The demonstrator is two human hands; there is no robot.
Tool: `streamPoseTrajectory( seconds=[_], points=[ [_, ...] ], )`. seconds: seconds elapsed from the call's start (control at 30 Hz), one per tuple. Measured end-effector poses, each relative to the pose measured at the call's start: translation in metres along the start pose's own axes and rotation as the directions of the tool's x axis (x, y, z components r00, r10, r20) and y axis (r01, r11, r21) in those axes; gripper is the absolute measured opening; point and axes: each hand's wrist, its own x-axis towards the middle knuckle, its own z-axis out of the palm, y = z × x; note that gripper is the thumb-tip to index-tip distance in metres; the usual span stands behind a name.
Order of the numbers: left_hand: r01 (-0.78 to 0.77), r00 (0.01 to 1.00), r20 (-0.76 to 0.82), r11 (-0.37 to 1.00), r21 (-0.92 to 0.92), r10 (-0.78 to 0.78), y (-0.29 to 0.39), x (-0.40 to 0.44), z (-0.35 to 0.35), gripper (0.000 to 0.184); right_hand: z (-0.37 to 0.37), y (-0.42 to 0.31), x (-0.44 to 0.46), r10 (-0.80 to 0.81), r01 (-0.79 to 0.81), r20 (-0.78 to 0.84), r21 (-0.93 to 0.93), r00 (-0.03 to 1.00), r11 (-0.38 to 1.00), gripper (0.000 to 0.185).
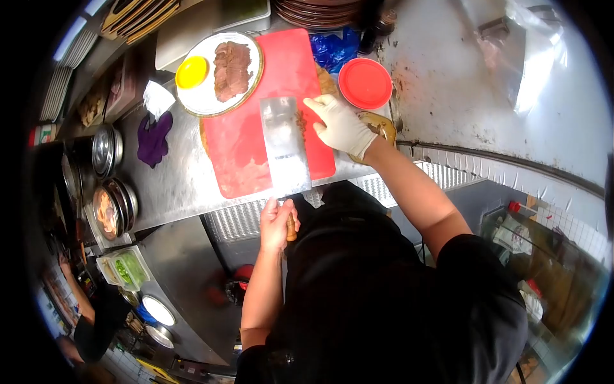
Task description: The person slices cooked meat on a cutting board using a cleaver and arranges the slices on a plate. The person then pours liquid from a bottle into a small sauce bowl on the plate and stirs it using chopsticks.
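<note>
My left hand (276,225) is bare and wraps round the wooden handle of a cleaver (283,144). Its broad, shiny blade lies over the red cutting board (240,163), pointing away from me. To the right of the blade are small brown meat scraps (301,121). My right hand (342,125), in a pale glove, is over the board's right edge near these scraps. Its thumb and forefinger are apart, with nothing visible between them. Sliced brown meat (232,70) lies on a white plate (208,46) at the board's upper left, beside a small yellow dish (191,72).
A red round lid or dish (365,83) and a blue plastic bag (334,50) are at the upper right. A purple glove or cloth (154,139) lies left on the steel counter (182,176). Lidded metal pots (106,151) stand further left. Another person (102,326) is at lower left.
</note>
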Motion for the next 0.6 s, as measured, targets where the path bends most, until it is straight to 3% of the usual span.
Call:
streamPoseTrajectory(
  seconds=[0.17, 0.27, 0.47, 0.6],
  points=[
    [0.018, 1.000, 0.006, 1.000, 0.005, -0.018, 0.002, 0.008, 0.002, 0.013, -0.008, -0.022, 0.010, -0.026, 0.041, 0.129, -0.117, 0.991, 0.992, 0.055],
    [0.012, 0.999, 0.032, 1.000, -0.008, -0.012, 0.002, 0.012, 0.004, 0.010, 0.000, -0.021, 0.006, 0.045, -0.024, 0.176, -0.118, 0.983, 0.993, 0.057],
    [0.068, 0.986, 0.153, 0.997, 0.035, -0.073, 0.004, 0.018, 0.022, 0.016, -0.007, -0.008, -0.028, 0.102, -0.102, -0.002, -0.045, 0.995, 0.994, 0.031],
    [0.116, 0.954, 0.244, 0.967, 0.228, -0.172, 0.017, 0.023, 0.059, 0.023, -0.035, 0.003, -0.072, 0.190, -0.219, -0.215, -0.119, 0.958, 0.968, 0.024]
  ],
)
